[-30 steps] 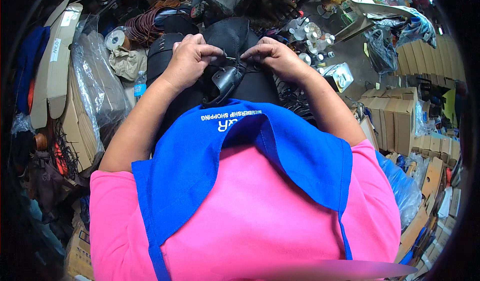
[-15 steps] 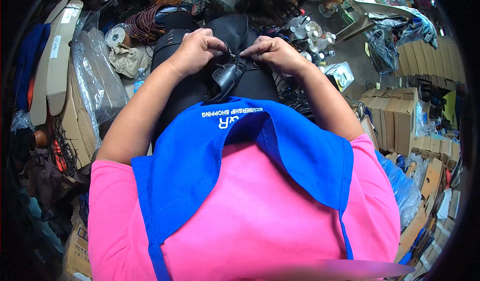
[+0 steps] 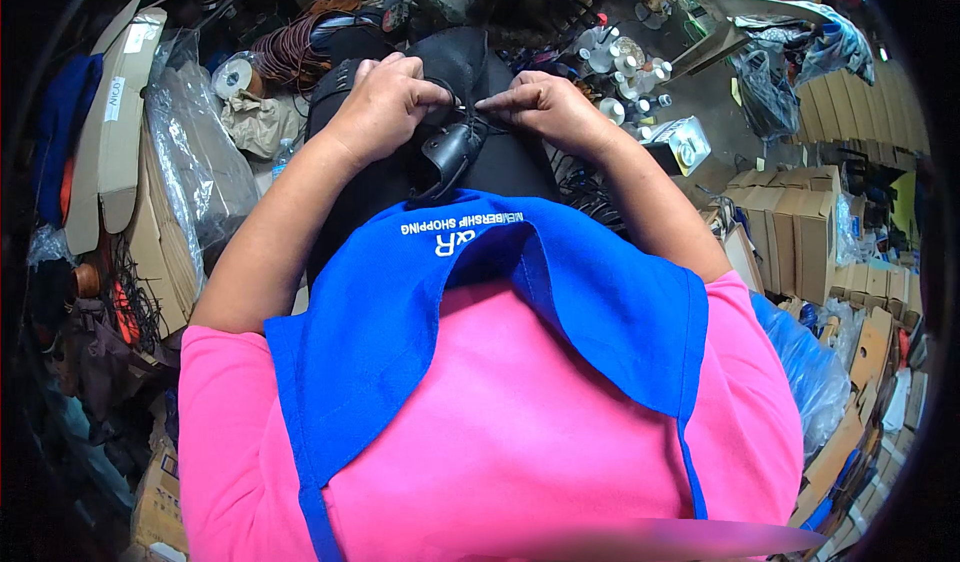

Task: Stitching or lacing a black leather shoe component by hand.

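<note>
A black leather piece [image 3: 447, 54] rests on my lap over dark trousers. Its lower part, a curved black leather flap [image 3: 448, 150], folds toward my blue apron [image 3: 400, 292]. My left hand [image 3: 385, 104] is closed in a pinch at the middle of the leather, where a tiny shiny bit shows by the fingertips. Opposite it, my right hand [image 3: 552, 112] has thumb and forefinger pressed together at the leather's right edge. Only a small gap parts the two sets of fingertips. What exactly each pinch holds is too small to make out.
Coiled brown cord [image 3: 300, 47] and a white roll [image 3: 232, 77] lie to the far left, beside clear plastic sheeting [image 3: 200, 152]. Several white bottles [image 3: 622, 67] and a metal can [image 3: 685, 144] stand at the right. Cardboard boxes [image 3: 790, 227] are stacked further right.
Both hands stay at the same spot on the leather. My right fingertips have shifted slightly left, closer to the left ones. The whole view has moved a little.
</note>
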A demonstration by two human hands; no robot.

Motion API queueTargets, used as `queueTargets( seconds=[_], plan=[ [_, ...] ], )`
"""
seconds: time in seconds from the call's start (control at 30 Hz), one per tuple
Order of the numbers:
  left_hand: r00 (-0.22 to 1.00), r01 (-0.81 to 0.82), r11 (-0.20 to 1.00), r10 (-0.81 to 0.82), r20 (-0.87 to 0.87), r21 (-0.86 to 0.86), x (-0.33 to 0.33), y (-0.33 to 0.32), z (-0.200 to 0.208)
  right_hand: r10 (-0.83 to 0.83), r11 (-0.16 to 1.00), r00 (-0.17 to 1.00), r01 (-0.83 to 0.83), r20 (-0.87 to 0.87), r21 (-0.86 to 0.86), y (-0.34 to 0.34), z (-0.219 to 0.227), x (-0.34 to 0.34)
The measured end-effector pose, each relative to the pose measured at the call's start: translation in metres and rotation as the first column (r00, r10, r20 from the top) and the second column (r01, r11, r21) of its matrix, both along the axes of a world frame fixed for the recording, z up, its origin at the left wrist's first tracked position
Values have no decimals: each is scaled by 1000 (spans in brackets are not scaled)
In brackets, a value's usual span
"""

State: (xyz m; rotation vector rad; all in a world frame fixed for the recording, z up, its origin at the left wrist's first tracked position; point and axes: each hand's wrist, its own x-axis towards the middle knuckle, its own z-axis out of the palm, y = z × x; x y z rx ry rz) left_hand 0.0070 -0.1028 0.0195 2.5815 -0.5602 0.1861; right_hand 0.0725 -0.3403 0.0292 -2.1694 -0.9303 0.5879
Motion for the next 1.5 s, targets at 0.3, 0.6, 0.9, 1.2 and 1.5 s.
queueTargets(
  seconds=[0.3,0.6,0.9,1.2,1.5],
  plan=[
    [1000,-9,998,10,20,-65,2,-5,-9,12,998,997,-16,83,55,1,-11,-2],
    [980,-174,964,151,-127,-199,-7,23,-7,4,997,944,-30,331,72,-5,-4,-8],
    [988,-112,978,90,-128,-174,-8,13,-11,1,1000,971,-5,238,17,-1,-2,-3],
    [995,-62,985,48,-91,-159,-4,9,-11,1,1000,989,-2,149,7,1,0,1],
    [993,-58,982,38,-115,-180,-2,6,-10,-23,999,999,22,24,34,0,2,2]
  ],
)
